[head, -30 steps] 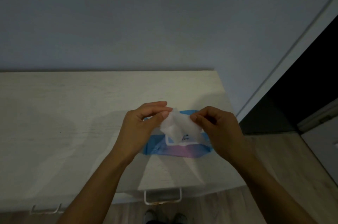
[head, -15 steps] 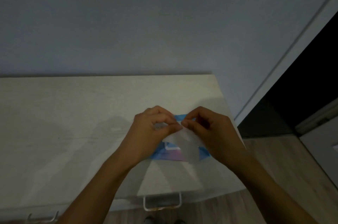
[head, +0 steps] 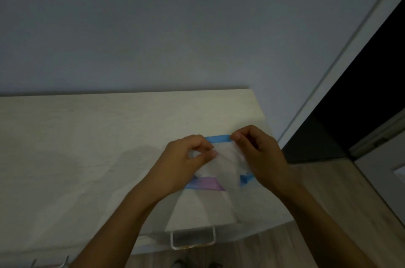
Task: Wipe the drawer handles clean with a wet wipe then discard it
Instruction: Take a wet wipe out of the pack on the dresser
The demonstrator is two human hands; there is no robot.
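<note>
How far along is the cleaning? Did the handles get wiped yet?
Just starting. Done: a wipe looks pulled out of the blue pack on the dresser top. In hand: the left hand and right hand pinch it, spread above the pack. Left: wiping the handle below, the other handle at the bottom left edge, then throwing the wipe away.

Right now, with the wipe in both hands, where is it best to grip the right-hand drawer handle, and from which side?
Grip the drawer handle on its straight front bar through the wet wipe, coming from the front: the bar stands out on two short legs, so fingers likely fit behind it.
</note>
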